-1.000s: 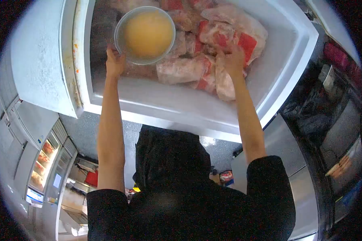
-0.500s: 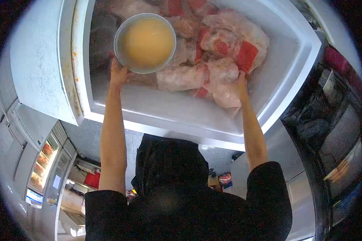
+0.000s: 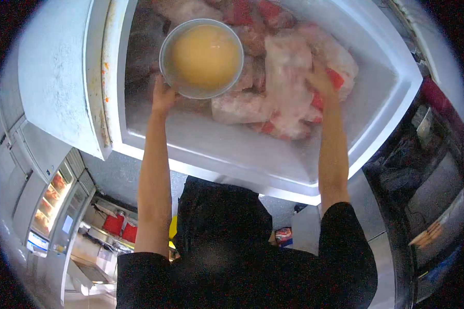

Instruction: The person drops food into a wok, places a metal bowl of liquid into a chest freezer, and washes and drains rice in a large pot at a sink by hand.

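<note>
1. The left hand (image 3: 163, 95) is touching the round tub (image 3: 202, 97) at its lower-left side; the fingers are partly hidden, so whether they are gripping cannot be told.
2. The right hand (image 3: 322, 82) is reaching well right of the tub, its fingers meeting the right edge of a long pale package (image 3: 288, 72); blur is hiding whether they are closing on it.
3. That package is lying just right of the tub; it is probably weighty, firm inside and slick outside, so its thick middle seems a better hold than its loose wrapping.
4. The tub, with its yellow contents (image 3: 206, 54), is likely heavy and rigid, suiting a hand beneath rather than a pinched rim.
5. Around the tub's right side, red-marked packages (image 3: 340, 77) are lying, and the white freezer chest (image 3: 232, 144) is enclosing everything.
</note>
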The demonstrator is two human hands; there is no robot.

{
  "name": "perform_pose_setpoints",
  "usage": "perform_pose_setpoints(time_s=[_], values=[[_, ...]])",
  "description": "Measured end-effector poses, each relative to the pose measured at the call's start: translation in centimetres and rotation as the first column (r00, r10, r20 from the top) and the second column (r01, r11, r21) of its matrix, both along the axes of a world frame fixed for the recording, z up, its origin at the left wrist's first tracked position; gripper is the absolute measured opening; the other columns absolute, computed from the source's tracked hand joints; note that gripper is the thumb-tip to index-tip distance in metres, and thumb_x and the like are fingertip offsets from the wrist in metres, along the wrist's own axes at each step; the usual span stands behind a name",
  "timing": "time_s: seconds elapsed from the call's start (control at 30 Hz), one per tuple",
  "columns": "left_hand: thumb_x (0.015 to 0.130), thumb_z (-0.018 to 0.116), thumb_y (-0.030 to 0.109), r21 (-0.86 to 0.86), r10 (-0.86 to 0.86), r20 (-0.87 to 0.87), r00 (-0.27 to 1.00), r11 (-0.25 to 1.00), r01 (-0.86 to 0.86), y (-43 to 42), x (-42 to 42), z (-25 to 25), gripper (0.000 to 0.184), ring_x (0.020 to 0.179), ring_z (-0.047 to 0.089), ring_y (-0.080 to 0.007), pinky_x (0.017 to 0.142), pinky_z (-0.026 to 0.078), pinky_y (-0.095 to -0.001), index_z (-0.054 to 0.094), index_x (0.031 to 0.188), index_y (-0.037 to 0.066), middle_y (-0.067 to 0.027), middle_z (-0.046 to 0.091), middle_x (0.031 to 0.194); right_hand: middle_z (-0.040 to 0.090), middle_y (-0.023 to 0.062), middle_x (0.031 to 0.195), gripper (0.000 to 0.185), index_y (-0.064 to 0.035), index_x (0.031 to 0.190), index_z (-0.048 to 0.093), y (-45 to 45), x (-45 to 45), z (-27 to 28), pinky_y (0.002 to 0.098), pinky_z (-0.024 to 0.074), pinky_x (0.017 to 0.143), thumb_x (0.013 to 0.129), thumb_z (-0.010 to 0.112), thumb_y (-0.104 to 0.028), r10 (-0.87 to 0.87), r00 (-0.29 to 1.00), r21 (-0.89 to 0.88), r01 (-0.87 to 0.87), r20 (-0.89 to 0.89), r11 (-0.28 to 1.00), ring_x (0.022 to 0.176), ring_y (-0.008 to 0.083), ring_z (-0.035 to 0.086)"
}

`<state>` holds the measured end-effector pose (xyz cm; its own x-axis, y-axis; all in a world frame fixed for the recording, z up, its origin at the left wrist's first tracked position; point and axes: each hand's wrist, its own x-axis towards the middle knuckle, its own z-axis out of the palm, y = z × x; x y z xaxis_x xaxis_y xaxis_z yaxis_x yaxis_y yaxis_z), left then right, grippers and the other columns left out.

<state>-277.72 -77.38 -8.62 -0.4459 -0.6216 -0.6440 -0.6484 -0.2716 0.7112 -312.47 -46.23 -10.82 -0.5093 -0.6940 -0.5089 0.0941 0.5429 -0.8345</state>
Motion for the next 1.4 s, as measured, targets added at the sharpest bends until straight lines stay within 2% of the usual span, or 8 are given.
perform_pose_setpoints(time_s=[0.1,0.33,0.43,0.57,0.8,0.9,1.13,1.4], values=[[0.086,0.061,0.005,0.082,0.078,-0.025,0.997,0.994,-0.076,0.9,-1.5,2.3,0.057,0.091,0.062,-0.0215,0.062,0.055,-0.0289,0.033,0.135,0.01,-0.0132,0.055,0.119,0.061,0.015,0.116,0.061,-0.0032,0.127,0.051,-7.3,-4.0,-1.4,0.0368,0.0441,0.093,0.079,0.069,-0.037,0.177,0.872,0.27,-0.054,-0.456,0.961,0.108,0.0269,0.057],[0.086,0.06,0.004,-0.09,-0.201,-0.029,0.979,0.976,0.198,-0.8,2.6,-3.1,0.054,0.097,0.06,-0.022,0.067,0.055,-0.031,0.036,0.133,0.01,-0.0124,0.055,0.12,0.063,0.013,0.108,0.041,-0.0079,0.113,0.06,-12.4,-4.8,1.3,0.0388,0.0446,0.089,0.084,0.061,-0.038,-0.036,0.907,-0.023,0.03,-0.42,0.999,0.101,0.028,0.058],[0.086,0.061,0.006,0.086,0.124,-0.008,0.992,0.989,-0.123,0.4,-1.0,0.9,0.055,0.104,0.057,-0.0237,0.078,0.052,-0.0352,0.035,0.134,0.009,-0.0121,0.055,0.12,0.067,0.0086,0.1,0.029,-0.0088,0.106,0.065,-9.8,0.9,1.0,0.0335,0.0479,0.084,0.086,0.063,-0.03,0.096,0.947,0.315,0.005,-0.305,0.949,0.094,0.0196,0.062],[0.086,0.063,0.009,-0.084,-0.062,-0.015,0.998,0.995,0.06,-1.3,0.2,-1.1,0.057,0.112,0.053,-0.0233,0.09,0.045,-0.0359,0.033,0.135,0.003,-0.0133,0.054,0.123,0.059,0.0184,0.109,0.039,-0.0022,0.103,0.061,-9.8,8.8,-1.3,0.043,0.0414,0.093,0.089,0.056,-0.038,-0.278,0.934,-0.002,0.285,0.224,0.958,0.106,0.0331,0.054],[0.09,0.057,0.011,-0.347,-0.298,0.137,0.945,0.879,0.327,-4.0,-0.6,-0.9,0.052,0.102,0.057,-0.0191,0.083,0.047,-0.0319,0.032,0.134,0.002,-0.014,0.058,0.118,0.059,0.0213,0.102,0.031,-0.0027,0.108,0.057,-17.9,12.5,-2.6,0.0492,0.0406,0.088,0.088,0.056,-0.027,-0.319,0.603,-0.146,0.318,-0.731,0.937,0.098,0.0382,0.055],[0.09,0.056,0.01,-0.276,-0.305,0.116,0.945,0.904,0.326,-4.0,-1.1,0.1,0.049,0.097,0.06,-0.0186,0.076,0.049,-0.0302,0.033,0.134,0.004,-0.0117,0.06,0.114,0.061,0.0203,0.098,0.025,-0.0033,0.101,0.056,-18.2,10.7,-1.3,0.0509,0.0411,0.085,0.087,0.056,-0.024,0.031,0.751,0.141,0.084,-0.66,0.986,0.094,0.0402,0.056],[0.088,0.056,0.007,-0.358,-0.381,0.191,0.905,0.831,0.425,-1.3,-3.6,5.1,0.045,0.08,0.061,-0.0163,0.066,0.05,-0.0317,0.039,0.129,0.006,-0.015,0.062,0.1,0.062,0.021,0.088,0.02,-0.0065,0.1,0.052,-12.0,10.5,2.3,0.0526,0.0412,0.081,0.09,0.053,-0.024,-0.146,0.782,-0.051,0.145,-0.606,0.988,0.089,0.0428,0.058],[0.084,0.055,0.006,-0.503,-0.657,0.064,0.751,0.629,0.593,7.2,-8.0,7.6,0.038,0.075,0.061,-0.0379,0.065,0.047,-0.046,0.045,0.121,0.008,-0.0197,0.062,0.083,0.057,0.0261,0.096,0.021,-0.0027,0.111,0.048,2.7,12.5,7.2,0.0479,0.0438,0.071,0.093,0.048,-0.013,-0.209,0.708,0.014,0.295,-0.674,0.955,0.083,0.0432,0.056]])
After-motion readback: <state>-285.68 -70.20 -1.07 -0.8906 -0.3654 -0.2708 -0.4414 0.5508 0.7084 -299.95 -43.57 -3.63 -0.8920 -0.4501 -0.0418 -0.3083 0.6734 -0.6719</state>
